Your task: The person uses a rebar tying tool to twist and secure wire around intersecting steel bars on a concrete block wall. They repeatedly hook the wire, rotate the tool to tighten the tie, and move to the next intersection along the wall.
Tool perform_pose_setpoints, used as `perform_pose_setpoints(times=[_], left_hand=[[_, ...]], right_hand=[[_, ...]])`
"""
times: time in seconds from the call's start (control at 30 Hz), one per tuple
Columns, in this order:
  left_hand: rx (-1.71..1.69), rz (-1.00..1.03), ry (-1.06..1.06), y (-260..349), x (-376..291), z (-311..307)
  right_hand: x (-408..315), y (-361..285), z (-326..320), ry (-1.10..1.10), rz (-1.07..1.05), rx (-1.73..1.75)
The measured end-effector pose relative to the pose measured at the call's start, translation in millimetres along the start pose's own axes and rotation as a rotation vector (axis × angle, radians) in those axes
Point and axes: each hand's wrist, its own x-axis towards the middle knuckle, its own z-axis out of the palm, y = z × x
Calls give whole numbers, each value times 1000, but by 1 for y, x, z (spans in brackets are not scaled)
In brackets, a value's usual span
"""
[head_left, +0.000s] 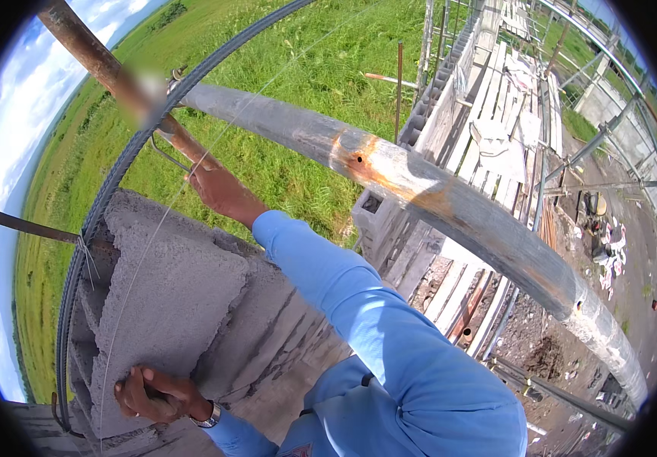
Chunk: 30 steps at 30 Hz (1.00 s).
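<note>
My right hand reaches out beside the rusty steel pipe, its fingers closed and partly hidden. A thin bent metal rod, perhaps a tool's shank, runs into its grip; the rod's far part is hidden behind the pipe. Lower left, my left hand is curled in front of the mortar-coated face of a block wall. Shadow hides whether it holds anything. A taut string line passes in front of the wall.
Curved rebar with tie wire rises at the left. A grey scaffold tube crosses above my right arm. Plank walkways, concrete blocks and more scaffolding lie to the right, with debris on the ground below.
</note>
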Motion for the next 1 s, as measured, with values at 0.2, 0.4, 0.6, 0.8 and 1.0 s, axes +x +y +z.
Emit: perform_pose_setpoints(times=[0.2, 0.4, 0.6, 0.8, 1.0], left_hand=[[-4, -44, 7, 1, -5, 0], [-28, -77, 43, 2, -5, 3], [24, -75, 29, 4, -2, 3], [2, -78, 59, 1, -7, 5], [0, -67, 77, -3, -10, 7]], right_hand=[[-1, -29, -34, -155, 151, -45], [2, -70, -56, -164, 272, -4], [9, -108, -59, -113, 371, 178], [45, -87, -49, -183, 589, 719], [50, -86, -29, -121, 186, 219]])
